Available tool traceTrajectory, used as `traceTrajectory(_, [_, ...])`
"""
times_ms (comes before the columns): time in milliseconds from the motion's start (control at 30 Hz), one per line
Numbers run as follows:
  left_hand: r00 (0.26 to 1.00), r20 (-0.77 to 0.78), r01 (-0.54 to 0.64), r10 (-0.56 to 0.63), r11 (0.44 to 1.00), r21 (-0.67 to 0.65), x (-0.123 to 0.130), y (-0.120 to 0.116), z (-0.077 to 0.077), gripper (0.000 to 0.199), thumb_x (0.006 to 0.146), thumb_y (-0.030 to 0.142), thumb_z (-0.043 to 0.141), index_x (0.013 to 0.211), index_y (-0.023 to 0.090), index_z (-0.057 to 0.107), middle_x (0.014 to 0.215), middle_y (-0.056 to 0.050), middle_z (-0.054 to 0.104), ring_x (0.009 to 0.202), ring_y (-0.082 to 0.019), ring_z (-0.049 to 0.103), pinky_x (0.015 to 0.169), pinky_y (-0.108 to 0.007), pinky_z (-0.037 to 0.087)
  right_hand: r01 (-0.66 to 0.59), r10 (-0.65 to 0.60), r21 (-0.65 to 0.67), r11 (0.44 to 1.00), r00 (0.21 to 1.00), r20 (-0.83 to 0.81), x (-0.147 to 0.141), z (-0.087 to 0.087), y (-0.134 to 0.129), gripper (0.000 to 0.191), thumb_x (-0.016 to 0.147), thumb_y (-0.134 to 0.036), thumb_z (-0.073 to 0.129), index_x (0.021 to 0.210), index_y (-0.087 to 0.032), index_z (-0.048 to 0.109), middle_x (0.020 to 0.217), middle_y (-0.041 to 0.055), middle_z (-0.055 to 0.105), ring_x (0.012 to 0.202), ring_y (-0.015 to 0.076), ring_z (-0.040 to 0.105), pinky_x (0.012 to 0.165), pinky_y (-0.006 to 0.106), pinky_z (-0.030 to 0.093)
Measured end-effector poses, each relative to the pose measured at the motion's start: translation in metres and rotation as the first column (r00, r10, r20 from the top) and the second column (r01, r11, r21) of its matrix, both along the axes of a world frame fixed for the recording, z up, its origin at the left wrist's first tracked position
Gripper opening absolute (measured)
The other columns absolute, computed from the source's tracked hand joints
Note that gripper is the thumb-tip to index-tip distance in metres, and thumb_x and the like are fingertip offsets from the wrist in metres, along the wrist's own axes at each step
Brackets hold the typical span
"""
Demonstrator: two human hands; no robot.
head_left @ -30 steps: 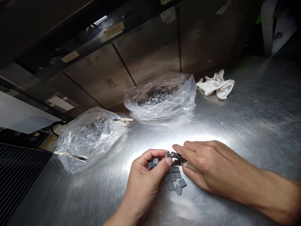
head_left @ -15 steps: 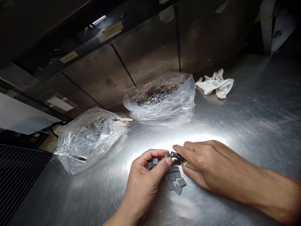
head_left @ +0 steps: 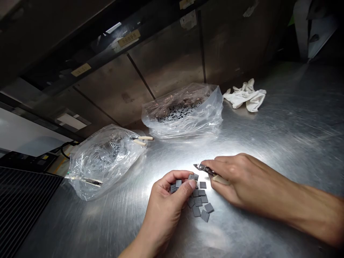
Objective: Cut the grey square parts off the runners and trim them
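Observation:
My left hand [head_left: 167, 202] is closed, pinching a small grey square piece [head_left: 191, 176] between thumb and index finger. More grey squares [head_left: 176, 184] with ribbed faces sit in the curl of its fingers. My right hand [head_left: 239, 177] is wrapped round cutting pliers [head_left: 205, 168] with cream handles. Their dark jaws point left, just above and apart from the pinched piece. Between the hands, several flat grey squares [head_left: 198, 202] lie loose on the metal table [head_left: 255, 229]. The fingers hide part of what the left hand holds.
A clear plastic bag [head_left: 188, 127] full of grey pieces stands at the back. Another clear bag [head_left: 94, 154] lies to the left, with pliers [head_left: 145, 138] at its right edge and a cream-and-dark tool [head_left: 92, 182] at its front. White gloves [head_left: 247, 96] lie at the back right.
My right hand has drawn the pliers up and away from the piece in my left hand. The left hand keeps its pinch almost in place.

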State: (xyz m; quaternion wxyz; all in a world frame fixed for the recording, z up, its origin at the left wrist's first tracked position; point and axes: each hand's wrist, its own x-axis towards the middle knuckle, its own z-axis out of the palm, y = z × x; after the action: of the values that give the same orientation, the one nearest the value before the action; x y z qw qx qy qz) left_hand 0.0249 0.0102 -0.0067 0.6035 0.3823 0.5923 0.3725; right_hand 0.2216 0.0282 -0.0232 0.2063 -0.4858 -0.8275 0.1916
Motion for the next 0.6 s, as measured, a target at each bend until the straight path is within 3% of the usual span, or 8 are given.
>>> traceTrajectory(200, [0.999, 0.029, -0.031, 0.031, 1.0, 0.007, 0.0, 0.0002, 0.0, 0.036, 0.073, 0.031, 0.086, 0.106, 0.02, 0.078, 0.081, 0.001, 0.06, 0.056, -0.004, 0.046, 0.052, -0.017, 0.034, 0.073, -0.078, 0.074, 0.995, 0.994, 0.077, 0.0074, -0.0037, 0.009, 0.028, 0.086, -0.02, 0.05, 0.105, -0.021, 0.071, 0.081, 0.0025, 0.07, 0.072, 0.0219, 0.066, 0.065, 0.035, 0.041])
traceTrajectory(600, [0.997, 0.047, 0.053, -0.054, 0.999, 0.009, -0.0079, 0.0037, -0.0057, 0.036, 0.07, 0.03, 0.089, 0.103, 0.02, 0.078, 0.085, 0.001, 0.06, 0.055, -0.002, 0.046, 0.053, -0.018, 0.033, 0.073, -0.09, 0.132, 0.989, 0.988, 0.125, 0.0075, -0.0085, 0.0081, 0.026, 0.086, -0.021, 0.049, 0.101, -0.022, 0.071, 0.082, 0.002, 0.069, 0.071, 0.0215, 0.065, 0.065, 0.035, 0.039])
